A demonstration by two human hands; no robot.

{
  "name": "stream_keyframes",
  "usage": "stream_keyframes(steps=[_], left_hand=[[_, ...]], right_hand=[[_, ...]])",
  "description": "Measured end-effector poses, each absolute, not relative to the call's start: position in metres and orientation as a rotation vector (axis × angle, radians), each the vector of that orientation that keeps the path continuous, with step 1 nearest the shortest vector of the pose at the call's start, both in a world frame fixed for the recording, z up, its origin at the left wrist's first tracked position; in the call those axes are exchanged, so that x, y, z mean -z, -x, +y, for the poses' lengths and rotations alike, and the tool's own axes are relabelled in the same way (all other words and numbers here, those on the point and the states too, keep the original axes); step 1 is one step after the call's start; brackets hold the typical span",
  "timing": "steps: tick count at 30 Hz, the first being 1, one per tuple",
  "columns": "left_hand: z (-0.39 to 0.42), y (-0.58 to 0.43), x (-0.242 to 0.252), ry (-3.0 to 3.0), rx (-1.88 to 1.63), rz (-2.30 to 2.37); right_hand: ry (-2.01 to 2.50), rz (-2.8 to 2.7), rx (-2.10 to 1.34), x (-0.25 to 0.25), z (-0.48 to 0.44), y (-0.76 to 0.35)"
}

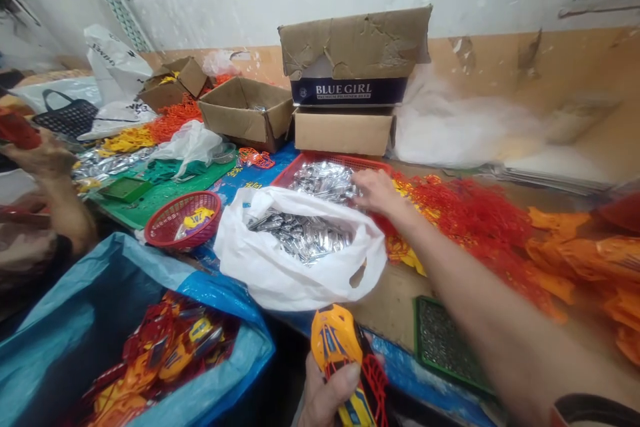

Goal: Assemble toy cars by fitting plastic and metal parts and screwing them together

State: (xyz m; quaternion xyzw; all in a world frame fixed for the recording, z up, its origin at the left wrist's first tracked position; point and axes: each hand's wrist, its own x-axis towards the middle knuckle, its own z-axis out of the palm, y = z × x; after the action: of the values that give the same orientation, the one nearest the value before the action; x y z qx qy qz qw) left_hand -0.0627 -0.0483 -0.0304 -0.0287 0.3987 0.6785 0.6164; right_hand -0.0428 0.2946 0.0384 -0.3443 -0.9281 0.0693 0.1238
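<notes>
- Two hands of the person show in the head view, both over a crowded bench [395, 300].
- Left hand [327, 393], low at the bottom edge, is clamped around a yellow toy car [336, 347] with red and blue markings; the thumb lies across its body.
- Right hand [375, 192] reaches forward, fingers loosely spread, resting on silver parts [325, 180] heaped in a red tray [300, 170]; whether it grips any cannot be told.
- Just in front of the tray, a white bag [295, 273] lies open with more silver parts inside.
- Left of the bag stands a round red basket [175, 230] on a green mat [165, 193].
- Right of the tray, red frames [465, 213] and orange pieces [590, 260] are piled.
- Behind the tray, cardboard boxes [345, 130] are stacked.
- Below at left, a blue-lined bin [75, 320] holds red and yellow toy cars.
- At far left, another person's hand [40, 157] holds something red.
</notes>
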Motion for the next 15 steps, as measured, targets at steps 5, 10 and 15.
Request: stream_keyframes(steps=[5,10,15], left_hand=[[-0.038,0.061,0.020,-0.007,-1.575,0.892],[-0.029,0.056,0.003,-0.145,-1.574,0.858],[-0.028,0.049,-0.008,-0.314,-1.520,0.815]], right_hand=[[0.775,-2.372,-0.428,-0.051,0.228,-0.022],[0.628,-2.084,-0.866,-0.036,0.135,-0.076],[0.697,-1.977,-0.899,-0.029,0.087,-0.102]])
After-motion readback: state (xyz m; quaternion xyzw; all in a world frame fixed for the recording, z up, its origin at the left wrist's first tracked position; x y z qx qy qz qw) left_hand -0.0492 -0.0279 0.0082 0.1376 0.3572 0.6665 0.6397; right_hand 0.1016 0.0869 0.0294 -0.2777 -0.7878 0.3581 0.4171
